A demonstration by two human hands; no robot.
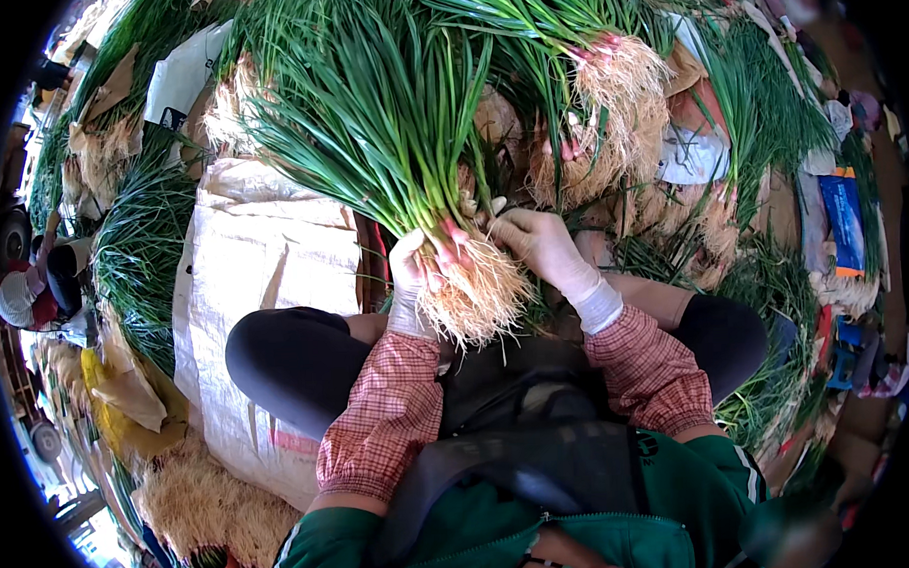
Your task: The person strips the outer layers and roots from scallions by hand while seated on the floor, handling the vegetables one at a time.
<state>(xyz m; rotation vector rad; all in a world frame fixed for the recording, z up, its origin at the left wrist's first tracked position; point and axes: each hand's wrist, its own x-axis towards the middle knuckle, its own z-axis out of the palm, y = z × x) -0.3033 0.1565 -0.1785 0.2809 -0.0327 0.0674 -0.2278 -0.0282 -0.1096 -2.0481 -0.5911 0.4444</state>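
Observation:
My gloved left hand (408, 276) is closed round the base of a big bunch of spring onions (394, 136). Their long green leaves fan out away from me, and the pinkish bulbs and pale, stringy roots (475, 293) hang toward my lap. At the right side of the bulbs, my gloved right hand (548, 249) has its fingers pinched together. Small whitish bits show by those fingertips, but I cannot make out what is between them. Both forearms wear red checked sleeves (383, 397).
More rooted spring onions (617, 73) lie ahead to the right. A white woven sack (264, 281) is spread beside my left knee, with a heap of roots (207, 498) behind it. Other leafy bundles (147, 235) lie at the left. Another person (34, 289) sits at the far left.

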